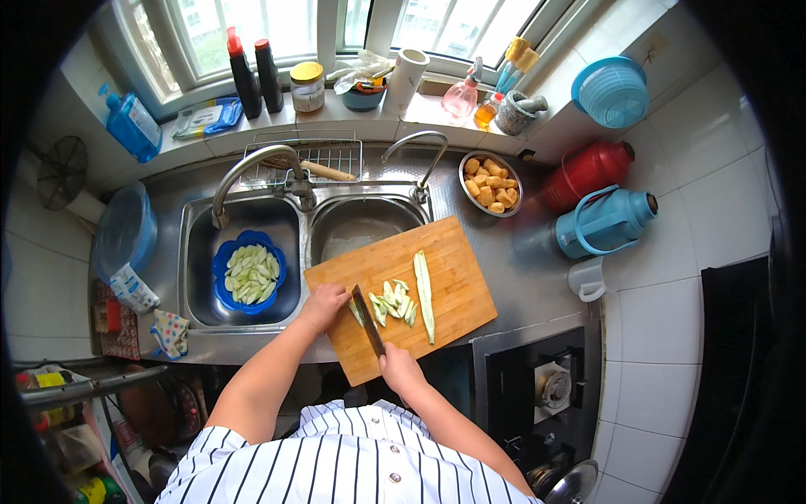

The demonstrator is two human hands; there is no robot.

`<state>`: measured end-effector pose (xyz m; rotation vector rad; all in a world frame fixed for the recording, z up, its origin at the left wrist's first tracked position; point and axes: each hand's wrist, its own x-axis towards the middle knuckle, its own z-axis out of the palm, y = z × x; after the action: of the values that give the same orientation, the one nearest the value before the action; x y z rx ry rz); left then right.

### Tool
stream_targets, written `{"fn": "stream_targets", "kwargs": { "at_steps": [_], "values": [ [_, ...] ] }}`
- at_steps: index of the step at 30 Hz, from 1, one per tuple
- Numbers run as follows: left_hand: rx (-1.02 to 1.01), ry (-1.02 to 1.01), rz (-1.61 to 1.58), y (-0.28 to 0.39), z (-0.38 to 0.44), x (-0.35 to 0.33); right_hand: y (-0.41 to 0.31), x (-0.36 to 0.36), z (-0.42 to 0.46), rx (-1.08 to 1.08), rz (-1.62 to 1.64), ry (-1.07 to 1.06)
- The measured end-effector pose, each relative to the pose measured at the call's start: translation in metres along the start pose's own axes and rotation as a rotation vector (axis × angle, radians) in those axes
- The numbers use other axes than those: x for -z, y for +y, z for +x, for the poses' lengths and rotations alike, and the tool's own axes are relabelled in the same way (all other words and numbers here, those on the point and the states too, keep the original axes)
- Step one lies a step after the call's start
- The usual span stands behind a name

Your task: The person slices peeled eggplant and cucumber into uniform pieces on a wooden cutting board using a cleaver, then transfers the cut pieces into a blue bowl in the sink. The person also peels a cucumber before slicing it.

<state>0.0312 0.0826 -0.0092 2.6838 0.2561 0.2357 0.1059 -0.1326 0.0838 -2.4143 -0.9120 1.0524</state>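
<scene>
My right hand (401, 373) grips a kitchen cleaver (368, 321), its blade edge-down on a wooden cutting board (463, 277). Over the board's left part, my left hand (325, 307) steadies a short piece of pale green vegetable (355, 312) beside the blade; the fingers partly hide it. Right of the cleaver lies a small heap of slant-cut slices (393, 301). A long peeled strip of the same vegetable (424, 296) rests farther right. In the left sink basin, a blue scalloped basket (218, 286) holds many similar slices (252, 274).
The board overlaps the right sink basin (365, 220). Two faucets (258, 154) arch behind. A metal bowl of fried chunks (491, 184) sits at the back right, near red (589, 175) and blue (604, 222) thermos flasks. A gas stove (535, 390) lies to the right.
</scene>
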Motion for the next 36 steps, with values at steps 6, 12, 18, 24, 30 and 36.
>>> {"fn": "stream_targets", "kwargs": {
  "at_steps": [6, 12, 18, 24, 30, 36],
  "values": [
    [-0.05, 0.072, -0.047, -0.003, -0.001, -0.004, 0.012, -0.011, 0.001, 0.012, 0.006, -0.026],
    [-0.049, 0.077, -0.065, -0.002, -0.005, -0.004, 0.009, -0.014, 0.009, -0.052, 0.118, -0.086],
    [-0.065, 0.129, -0.102, -0.007, -0.012, -0.011, 0.0, -0.032, 0.041, 0.026, 0.064, 0.05],
    [0.017, 0.145, -0.199, 0.004, -0.014, 0.003, 0.008, -0.007, 0.033, 0.019, 0.257, 0.154],
    [0.286, 0.235, -0.29, 0.015, -0.019, -0.007, 0.031, 0.0, 0.003, 0.14, 0.146, 0.086],
    [0.37, 0.185, -0.344, 0.013, -0.02, -0.008, 0.015, 0.005, -0.011, 0.059, 0.1, 0.002]
  ]
}}
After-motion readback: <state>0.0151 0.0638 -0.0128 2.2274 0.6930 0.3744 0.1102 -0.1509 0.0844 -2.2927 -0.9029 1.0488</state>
